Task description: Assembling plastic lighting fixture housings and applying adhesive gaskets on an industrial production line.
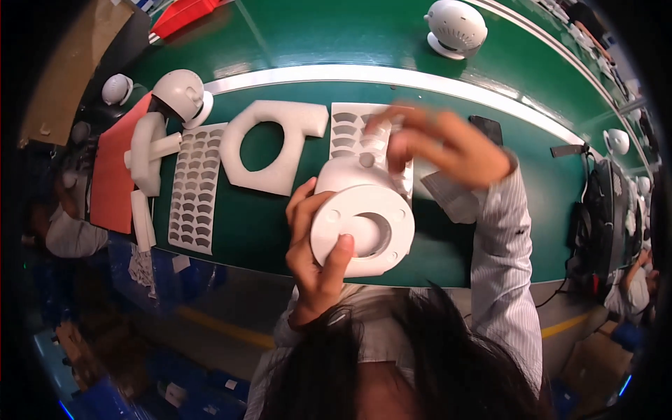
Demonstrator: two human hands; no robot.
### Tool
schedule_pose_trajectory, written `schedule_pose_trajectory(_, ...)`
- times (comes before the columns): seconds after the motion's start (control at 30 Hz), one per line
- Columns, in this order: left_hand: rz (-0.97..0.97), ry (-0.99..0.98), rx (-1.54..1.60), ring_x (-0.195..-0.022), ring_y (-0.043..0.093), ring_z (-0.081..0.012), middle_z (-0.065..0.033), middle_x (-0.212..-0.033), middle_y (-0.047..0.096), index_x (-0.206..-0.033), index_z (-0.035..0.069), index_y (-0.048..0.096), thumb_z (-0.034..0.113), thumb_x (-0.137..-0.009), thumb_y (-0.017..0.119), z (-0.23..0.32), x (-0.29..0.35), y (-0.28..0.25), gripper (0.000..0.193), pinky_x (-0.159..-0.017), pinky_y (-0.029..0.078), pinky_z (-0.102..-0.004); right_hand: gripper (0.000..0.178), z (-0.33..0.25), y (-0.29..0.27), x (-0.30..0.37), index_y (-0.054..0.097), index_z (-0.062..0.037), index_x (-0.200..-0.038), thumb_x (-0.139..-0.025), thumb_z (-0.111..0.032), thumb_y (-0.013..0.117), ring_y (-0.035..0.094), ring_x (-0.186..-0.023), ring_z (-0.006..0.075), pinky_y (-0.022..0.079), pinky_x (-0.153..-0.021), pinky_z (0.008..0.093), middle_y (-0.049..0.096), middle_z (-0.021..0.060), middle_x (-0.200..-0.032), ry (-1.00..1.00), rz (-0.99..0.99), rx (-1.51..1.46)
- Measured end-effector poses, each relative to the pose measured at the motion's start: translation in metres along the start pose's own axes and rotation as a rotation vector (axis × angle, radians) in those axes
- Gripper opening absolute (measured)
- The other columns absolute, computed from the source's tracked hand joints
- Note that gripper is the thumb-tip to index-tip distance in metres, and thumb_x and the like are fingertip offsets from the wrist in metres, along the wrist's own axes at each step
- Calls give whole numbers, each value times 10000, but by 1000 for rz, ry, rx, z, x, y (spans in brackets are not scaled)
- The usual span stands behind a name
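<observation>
Held above the near side of the green table [539, 189], a white device [362, 201], with its flat round base turned to the view. Clasped from the left by the left hand [311, 262], fingers curled around the side, thumb laid over the hollow in the base. Just beyond the device, blurred, the right hand [451, 147], fingers partly bent; impossible to tell whether gripping or touching anything. Behind the right fingers, partly covered, a sheet of grey stickers [344, 133]. Further left on the table, a foam piece [302, 119] with a round hole, then a second sticker sheet [191, 185]. Across the table, another white device [456, 29].
</observation>
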State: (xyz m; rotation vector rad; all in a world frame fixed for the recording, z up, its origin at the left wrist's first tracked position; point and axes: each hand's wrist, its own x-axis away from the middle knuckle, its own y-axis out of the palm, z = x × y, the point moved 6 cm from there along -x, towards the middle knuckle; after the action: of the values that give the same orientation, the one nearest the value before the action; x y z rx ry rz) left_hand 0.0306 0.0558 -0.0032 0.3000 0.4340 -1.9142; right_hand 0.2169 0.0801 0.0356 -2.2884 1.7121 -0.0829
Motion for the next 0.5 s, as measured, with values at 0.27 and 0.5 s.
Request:
schedule_pose_trajectory(0.27, -41, -8, -48, -1185, 372, -348, -148, -1111, 545, -977, -69, 620, 118, -782, 581, -4, 6, 10, 273, -984, 293, -440, 177, 112, -19, -29, 618, -39, -972, -795, -46, 619, 613, -835, 232, 502, -676, 320, 621, 100, -907, -112, 400, 717)
schedule_pose_trajectory(0.5, -100, 9, -60, -1197, 345, -357, -132, -1117, 545, -969, -49, 635, 125, -771, 600, -9, 8, 7, 266, -997, 275, -444, 237, 118, 12, -56, 627, -87, -928, -741, -215, 695, 549, -900, 268, 454, -788, 367, 566, 70, -978, -145, 465, 1095)
